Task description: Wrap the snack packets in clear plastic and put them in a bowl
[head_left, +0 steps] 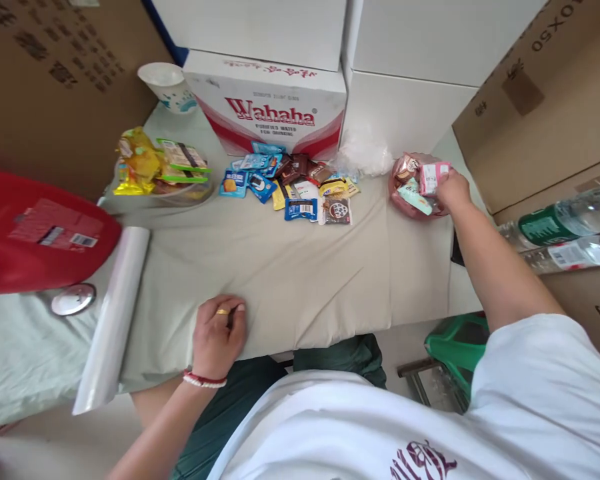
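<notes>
We've the pink pkt at approx. 2 o'clock from our L hand, which rests curled on the bench w/ nothing visible inside, while our R hand, far nearer, grips its 3 o'clock edge at the reddish bowl.

We are reading "Wahaha" in large red letters, beside a registered-trademark sign, on the front of a white-and-red carton; beneath it we are seeing "PURIFIED WATER FOR DRINKING". On the right-hand cardboard box we are making out "10X50", printed upside down. We are finding the print on the left-hand cardboard box, snack packets and bottles too blurred or small to read.
</notes>
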{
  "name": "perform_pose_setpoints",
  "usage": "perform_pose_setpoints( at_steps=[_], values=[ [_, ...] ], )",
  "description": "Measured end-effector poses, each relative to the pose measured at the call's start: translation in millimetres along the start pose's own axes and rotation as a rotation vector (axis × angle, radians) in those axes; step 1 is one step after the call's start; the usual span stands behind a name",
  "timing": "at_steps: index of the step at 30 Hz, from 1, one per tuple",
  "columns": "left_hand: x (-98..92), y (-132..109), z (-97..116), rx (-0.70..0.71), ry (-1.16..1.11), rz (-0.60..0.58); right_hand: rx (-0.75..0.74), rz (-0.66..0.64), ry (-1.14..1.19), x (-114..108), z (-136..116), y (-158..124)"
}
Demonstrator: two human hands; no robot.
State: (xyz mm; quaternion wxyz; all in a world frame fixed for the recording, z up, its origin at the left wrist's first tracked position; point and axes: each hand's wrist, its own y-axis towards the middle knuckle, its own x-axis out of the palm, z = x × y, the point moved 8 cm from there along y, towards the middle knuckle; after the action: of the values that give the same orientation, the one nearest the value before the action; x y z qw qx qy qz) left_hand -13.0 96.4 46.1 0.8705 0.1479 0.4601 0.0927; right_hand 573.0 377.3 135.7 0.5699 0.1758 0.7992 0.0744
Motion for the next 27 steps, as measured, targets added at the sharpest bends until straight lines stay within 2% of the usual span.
perform_pose_setpoints(
  at_steps=[1,3,5,7,9,10,12,16,18,20,22,24,27],
  values=[
    [1.3,0,4,0.015,0.019,0.01,0.115,-0.024,-0.095,6,2,-6],
    [2.7,-1,8,0.035,0.031,0.027,0.29,-0.027,-0.231,4,2,-22],
    [2.2,-3,9,0.041,0.029,0.045,0.337,-0.008,-0.313,-8,-3,-30],
    [0.8,-4,9,0.039,0.026,0.063,0.295,0.104,-0.325,-27,-17,-32],
    [0.3,-5,9,0.042,0.02,0.07,0.129,0.197,-0.259,-38,-44,-28],
    [0.6,-5,9,0.045,0.018,0.069,0.025,0.198,-0.222,-36,-63,-26],
    [1.0,-5,10,0.046,0.022,0.071,-0.166,0.092,-0.182,-15,-105,-24],
    [1.4,-6,11,0.048,0.048,0.08,-0.417,-0.092,-0.247,48,-182,-22],
    [1.5,-6,11,0.051,0.05,0.083,-0.483,-0.145,-0.271,73,-205,-18],
    [1.6,-7,11,0.05,0.039,0.084,-0.481,-0.165,-0.261,83,-215,-11],
    [1.7,-8,12,0.053,0.029,0.086,-0.448,-0.111,-0.198,74,-217,-5],
    [1.1,-8,13,0.059,0.023,0.094,-0.392,-0.013,-0.087,50,-215,-7],
    [-3.7,-10,13,0.07,-0.02,0.13,-0.274,0.077,0.214,10,-205,-33]
  ],
)
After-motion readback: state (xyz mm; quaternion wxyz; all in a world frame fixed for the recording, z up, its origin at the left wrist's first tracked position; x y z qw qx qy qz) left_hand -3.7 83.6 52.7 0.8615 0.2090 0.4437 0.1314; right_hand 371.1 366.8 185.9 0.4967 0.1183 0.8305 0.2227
